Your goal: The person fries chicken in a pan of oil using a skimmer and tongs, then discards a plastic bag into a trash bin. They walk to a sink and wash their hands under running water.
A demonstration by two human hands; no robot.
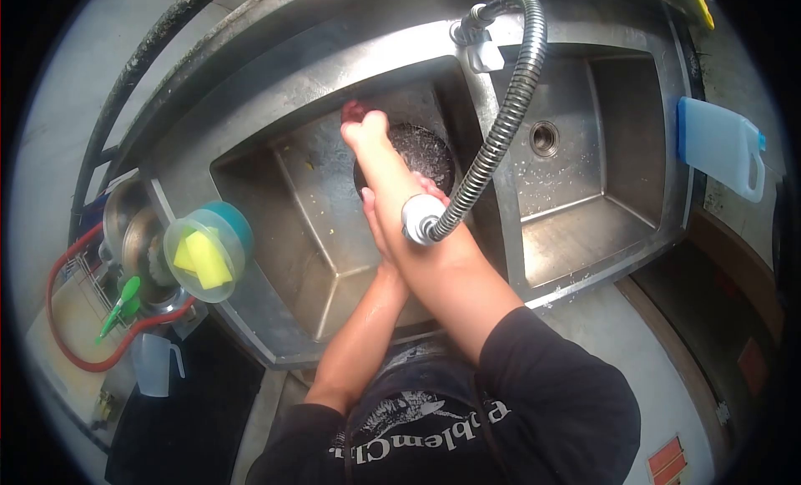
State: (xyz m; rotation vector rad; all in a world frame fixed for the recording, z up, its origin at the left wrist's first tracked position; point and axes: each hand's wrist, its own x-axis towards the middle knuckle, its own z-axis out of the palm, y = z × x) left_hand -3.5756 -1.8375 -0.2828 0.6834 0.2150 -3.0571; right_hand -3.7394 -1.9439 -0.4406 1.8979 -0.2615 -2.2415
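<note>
My right arm stretches over the left sink basin (292,234), its forearm under the white spray head (424,219) of a coiled metal hose tap (511,109). At the far end, my right hand (365,128) is empty, thumb apart from the other fingers, which are partly in shadow. From beneath, my left hand (385,234) wraps round the right forearm (409,203), with fingertips showing on its far side. Below the arm, a dark round vessel (425,147) with rippling, bubbly water lies in the basin, partly hidden.
The right basin (584,184) has a round drain (545,138). A blue jug (722,147) stands right. At left are a clear tub (179,272) holding yellow sponges (203,258), metal pots (133,226), a red hose (54,305) and a clear measuring jug (154,368).
</note>
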